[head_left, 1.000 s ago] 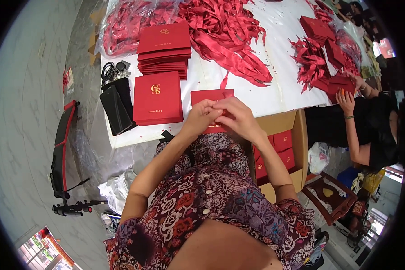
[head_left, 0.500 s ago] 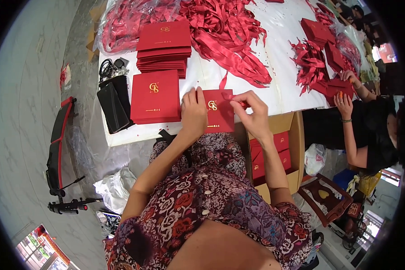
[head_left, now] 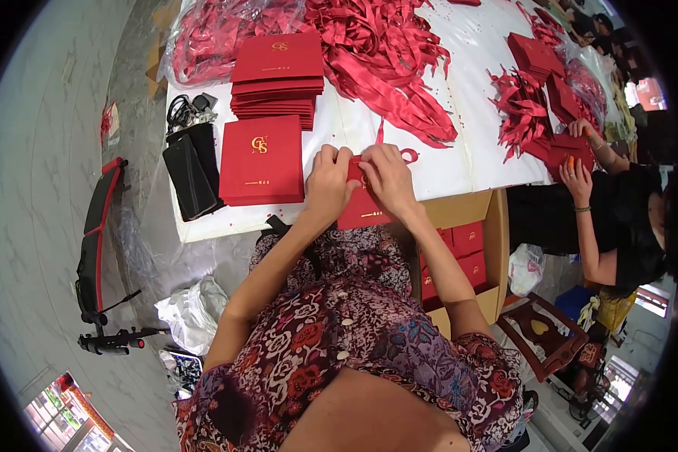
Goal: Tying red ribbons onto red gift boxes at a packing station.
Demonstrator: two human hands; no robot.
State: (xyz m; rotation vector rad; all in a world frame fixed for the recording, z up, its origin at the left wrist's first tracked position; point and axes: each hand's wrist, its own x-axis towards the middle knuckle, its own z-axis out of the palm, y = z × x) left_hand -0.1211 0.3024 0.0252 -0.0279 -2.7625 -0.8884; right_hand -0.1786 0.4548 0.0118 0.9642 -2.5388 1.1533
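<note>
A flat red packet [head_left: 363,212] with a gold emblem lies at the table's near edge, its upper part mostly covered by my hands. My left hand [head_left: 329,183] grips its left side with curled fingers, thumb toward the emblem. My right hand [head_left: 388,178] bends over the upper right part, fingers pinched on a red ribbon [head_left: 409,155] whose loop sticks out beside the knuckles. Just what the fingertips press together is hidden. Left of my hands sits a neat stack of the same red packets [head_left: 262,162], and behind it another, more loosely piled stack [head_left: 276,64].
A heap of red ribbons [head_left: 388,68] covers the back of the white table [head_left: 459,162]. Black phone-like objects [head_left: 192,173] lie at the left edge. An open carton [head_left: 493,248] with red packets stands below right. A co-worker's hands [head_left: 578,177] handle red packets at the right.
My right hand has come down and left from above the packet's right side, bringing the ribbon end to the packet beside my left hand. My left hand has shifted slightly, its thumb now over the packet.
</note>
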